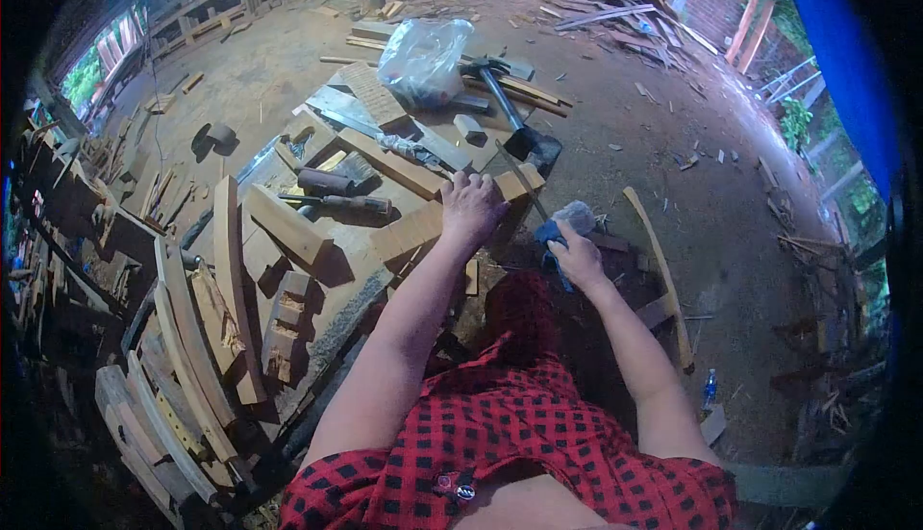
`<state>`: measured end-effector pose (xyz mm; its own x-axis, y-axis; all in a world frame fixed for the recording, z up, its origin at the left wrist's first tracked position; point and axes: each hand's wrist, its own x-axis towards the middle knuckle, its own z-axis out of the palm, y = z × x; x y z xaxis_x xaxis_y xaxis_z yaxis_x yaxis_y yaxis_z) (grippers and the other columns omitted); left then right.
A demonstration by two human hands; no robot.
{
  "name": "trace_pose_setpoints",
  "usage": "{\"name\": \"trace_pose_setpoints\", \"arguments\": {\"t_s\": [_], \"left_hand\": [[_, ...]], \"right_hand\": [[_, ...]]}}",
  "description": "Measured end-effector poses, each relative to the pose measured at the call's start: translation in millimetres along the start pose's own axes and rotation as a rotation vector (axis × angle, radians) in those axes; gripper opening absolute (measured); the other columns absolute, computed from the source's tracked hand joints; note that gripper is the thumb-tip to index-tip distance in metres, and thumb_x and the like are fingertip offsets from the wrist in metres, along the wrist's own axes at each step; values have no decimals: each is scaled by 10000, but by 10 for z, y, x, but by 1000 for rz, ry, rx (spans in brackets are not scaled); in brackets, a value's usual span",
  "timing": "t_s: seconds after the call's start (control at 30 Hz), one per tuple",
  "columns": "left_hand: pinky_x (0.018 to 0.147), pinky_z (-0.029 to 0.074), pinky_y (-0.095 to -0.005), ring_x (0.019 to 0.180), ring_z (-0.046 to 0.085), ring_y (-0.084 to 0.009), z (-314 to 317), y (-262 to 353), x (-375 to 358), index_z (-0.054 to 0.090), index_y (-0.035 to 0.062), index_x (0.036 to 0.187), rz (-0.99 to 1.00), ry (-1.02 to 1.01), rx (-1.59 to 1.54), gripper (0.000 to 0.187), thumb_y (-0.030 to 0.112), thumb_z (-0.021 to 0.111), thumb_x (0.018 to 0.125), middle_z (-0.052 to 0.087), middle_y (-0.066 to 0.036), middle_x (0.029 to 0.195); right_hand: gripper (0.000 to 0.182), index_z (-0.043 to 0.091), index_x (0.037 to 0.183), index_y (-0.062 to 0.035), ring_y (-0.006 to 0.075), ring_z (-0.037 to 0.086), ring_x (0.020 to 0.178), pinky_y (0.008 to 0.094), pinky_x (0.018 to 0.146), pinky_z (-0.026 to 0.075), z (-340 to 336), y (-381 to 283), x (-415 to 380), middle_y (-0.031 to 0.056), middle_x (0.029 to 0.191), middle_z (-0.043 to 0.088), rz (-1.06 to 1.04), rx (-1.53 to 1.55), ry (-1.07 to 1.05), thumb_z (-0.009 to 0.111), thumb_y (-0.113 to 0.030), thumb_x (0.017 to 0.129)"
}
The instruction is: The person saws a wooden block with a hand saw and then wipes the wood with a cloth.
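My left hand (471, 211) presses down on a flat wooden board (409, 231) that lies across the workbench, its fingers bent over the far edge. At the right, my right hand (575, 249) is closed around a blue handle with a pale wrapping (574, 214). A thin saw blade (520, 179) runs from that handle up and to the left, over the right end of the board. A hammer (501, 95) lies beyond the board, close to a clear plastic bag (423, 59).
Chisels (358, 204) and wood blocks (286, 224) lie on the bench (361, 285) at the left. Long curved boards (189, 357) lean at its left side. A curved wooden piece (661, 265) and a bottle (710, 388) stand right of my right arm.
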<state>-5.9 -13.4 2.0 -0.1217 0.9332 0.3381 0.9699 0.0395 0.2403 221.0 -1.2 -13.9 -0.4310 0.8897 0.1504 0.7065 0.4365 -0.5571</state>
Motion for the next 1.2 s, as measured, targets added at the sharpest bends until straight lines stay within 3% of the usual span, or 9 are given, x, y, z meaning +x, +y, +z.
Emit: {"name": "trace_pose_setpoints", "arguments": {"t_s": [0.2, 0.4, 0.5, 0.67, 0.77, 0.87, 1.0, 1.07, 1.2], "left_hand": [[849, 318, -420, 1063, 437, -275, -17, 6, 1, 547, 72, 1047, -4, -14, 7, 490, 456, 610, 749, 562, -93, 1025], [833, 318, -412, 1043, 446, -267, 5, 27, 15, 549, 76, 1025, 3, 32, 24, 477, 463, 607, 752, 563, -90, 999], [862, 321, -429, 1071, 449, -279, -36, 36, 31, 534, 91, 1062, -34, -66, 25, 482, 465, 603, 766, 570, -95, 1031], [821, 306, -429, 1048, 440, -261, 37, -1, -5, 540, 82, 1042, -1, 2, 21, 500, 480, 611, 746, 568, -78, 1007], [820, 307, -432, 1056, 434, -259, -3, 1, 1, 541, 83, 1040, 10, -5, 16, 497, 476, 613, 745, 567, -75, 1008], [851, 305, -441, 1083, 427, -275, -62, 14, -6, 506, 78, 1135, 12, -50, 20, 553, 479, 597, 765, 555, -90, 1053], [854, 302, -441, 1095, 421, -273, -83, 12, 3, 510, 81, 1134, -6, -68, 2, 555, 482, 601, 760, 556, -94, 1057], [850, 305, -447, 1104, 419, -272, -80, 22, 30, 512, 80, 1127, -50, -138, -14, 554, 484, 601, 759, 556, -93, 1061], [843, 307, -444, 1093, 422, -271, -86, 16, 13, 514, 77, 1112, -57, -81, 1, 539, 482, 597, 765, 557, -88, 1057]], "right_hand": [[310, 490, 1102, -104, 417, 574, 898, 489, 757, 443, -140, -169, -117, 228, 940, 607, 150, -44, -136, 526, -257, 834], [317, 473, 1070, -90, 426, 577, 864, 508, 726, 440, 76, -156, 238, 233, 882, 611, 94, -144, -40, 530, -286, 827], [315, 471, 1050, -83, 432, 579, 850, 516, 721, 437, 62, -149, 219, 234, 866, 613, 140, -167, -118, 530, -297, 826], [318, 446, 1077, -103, 441, 579, 840, 531, 734, 435, -224, -81, -325, 244, 866, 610, 216, -238, -303, 527, -275, 822], [331, 430, 1086, -101, 440, 580, 838, 535, 736, 435, -244, 18, -546, 241, 856, 612, 265, -270, -310, 527, -268, 816], [340, 452, 1089, -87, 434, 580, 852, 528, 740, 436, -58, -138, -84, 250, 878, 607, 188, -228, -239, 523, -280, 818], [315, 473, 1051, -79, 435, 578, 850, 521, 737, 438, 177, -129, 389, 252, 865, 607, 118, -183, -117, 518, -286, 818], [306, 469, 1039, -79, 435, 579, 844, 522, 731, 438, 89, -97, 289, 249, 857, 609, 111, -209, -140, 517, -284, 817], [317, 460, 1071, -106, 439, 583, 793, 530, 699, 439, -109, 97, -355, 246, 822, 609, 173, -280, -272, 509, -291, 818]]}}
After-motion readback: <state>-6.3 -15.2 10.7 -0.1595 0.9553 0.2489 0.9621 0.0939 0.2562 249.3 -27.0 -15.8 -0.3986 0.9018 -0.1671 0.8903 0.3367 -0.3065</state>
